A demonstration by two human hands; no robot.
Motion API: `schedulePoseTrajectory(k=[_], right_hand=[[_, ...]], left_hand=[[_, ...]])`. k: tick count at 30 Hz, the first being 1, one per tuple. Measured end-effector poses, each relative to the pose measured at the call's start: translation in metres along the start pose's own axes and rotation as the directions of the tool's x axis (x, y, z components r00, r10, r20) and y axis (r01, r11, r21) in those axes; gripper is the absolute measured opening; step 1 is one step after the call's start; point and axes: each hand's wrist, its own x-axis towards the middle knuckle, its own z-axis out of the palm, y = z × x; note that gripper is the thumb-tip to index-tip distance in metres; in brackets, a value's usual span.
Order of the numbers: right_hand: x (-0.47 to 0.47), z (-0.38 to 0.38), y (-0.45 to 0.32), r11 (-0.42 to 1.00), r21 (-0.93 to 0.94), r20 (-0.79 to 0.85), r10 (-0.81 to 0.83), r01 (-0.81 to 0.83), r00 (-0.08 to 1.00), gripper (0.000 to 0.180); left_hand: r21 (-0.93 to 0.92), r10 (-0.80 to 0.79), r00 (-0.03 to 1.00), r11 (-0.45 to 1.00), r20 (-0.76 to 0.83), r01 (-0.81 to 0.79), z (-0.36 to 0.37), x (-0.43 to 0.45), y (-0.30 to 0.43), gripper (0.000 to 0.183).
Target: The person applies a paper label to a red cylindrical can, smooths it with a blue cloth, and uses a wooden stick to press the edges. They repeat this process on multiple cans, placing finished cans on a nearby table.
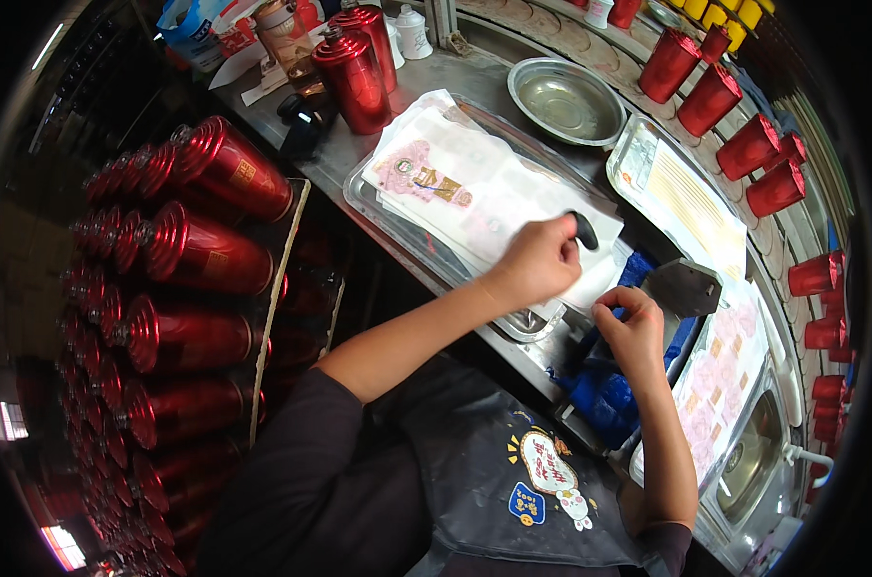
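Note:
My left hand (540,260) hovers over a stack of white paper sheets (508,195), its fingers closed on a small curved black piece (585,231), perhaps a rubber scraper. A pink and gold decal (425,177) shows on the top sheet. The sheets rest in a shallow metal tray (360,195) and hang past its right end. Just right of the stack is my right hand (634,328), thumb and fingertips pinched together; whether anything thin is between them cannot be told. Below and behind that hand lies blue cloth (609,404), beside a dark angular metal plate (685,287).
Red bottles (212,332) crowd a rack on the left; other red bottles (353,83) stand at the counter's back. A metal bowl (569,101), a tray with striped sheets (688,195), pink decal sheets (721,379) and a sink (750,451) line the right. Red containers (750,148) stand on a curved conveyor.

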Motion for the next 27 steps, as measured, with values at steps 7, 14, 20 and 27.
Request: schedulePoseTrajectory(k=[7,14,20,27], right_hand=[[-0.004,-0.006,-0.004,0.988,-0.136,0.040,-0.073,0.078,0.996,0.020],[0.002,-0.008,-0.033,0.936,-0.276,-0.087,-0.252,0.219,0.964,0.027],[0.014,-0.006,-0.045,0.942,-0.231,-0.002,-0.252,0.245,0.968,0.029],[0.005,-0.007,-0.045,0.952,-0.193,0.022,-0.239,0.239,0.971,0.029]], left_hand=[[-0.083,0.044,0.982,0.995,-0.185,-0.060,-0.082,0.010,-0.035,0.027],[0.331,0.008,0.855,0.924,-0.519,0.192,-0.131,0.001,-0.055,0.016],[0.783,0.317,0.839,0.592,-0.443,0.190,-0.114,-0.016,-0.037,0.025],[0.767,0.121,0.976,0.638,-0.178,0.061,-0.043,-0.012,-0.018,0.035]])
